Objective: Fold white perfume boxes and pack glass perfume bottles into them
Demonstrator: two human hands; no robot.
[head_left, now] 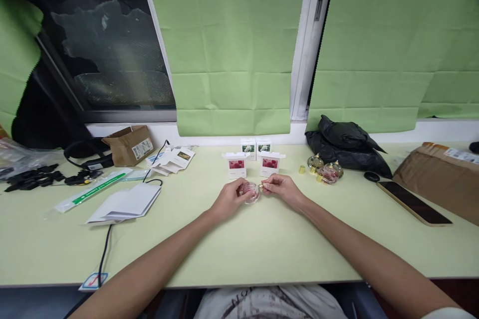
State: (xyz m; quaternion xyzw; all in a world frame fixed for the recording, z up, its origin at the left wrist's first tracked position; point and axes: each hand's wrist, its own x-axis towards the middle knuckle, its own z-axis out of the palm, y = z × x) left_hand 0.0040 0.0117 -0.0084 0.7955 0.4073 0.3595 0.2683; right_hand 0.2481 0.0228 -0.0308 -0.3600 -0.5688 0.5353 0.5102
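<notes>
A small round clear glass bottle [250, 192] with pink bits inside lies tipped on its side, its gold-coloured neck [261, 187] toward the right. My left hand [229, 199] is closed around the bottle's body, thumb in front. At the neck, my right hand [283, 190] pinches with thumb and fingertips; whether a separate part sits between them is too small to make out. Just behind the hands stand two white boxes with pink flower pictures, a left box [237, 166] and a right box [270, 165], both with their top flaps raised.
Farther back are two white boxes [248, 148] with white-flower pictures. To the right are several similar glass bottles [330, 172], small gold caps [302, 169], a black plastic bag [348, 147], a phone [413, 203] and a carton [441, 174]. Folded white cartons [129, 202] lie left.
</notes>
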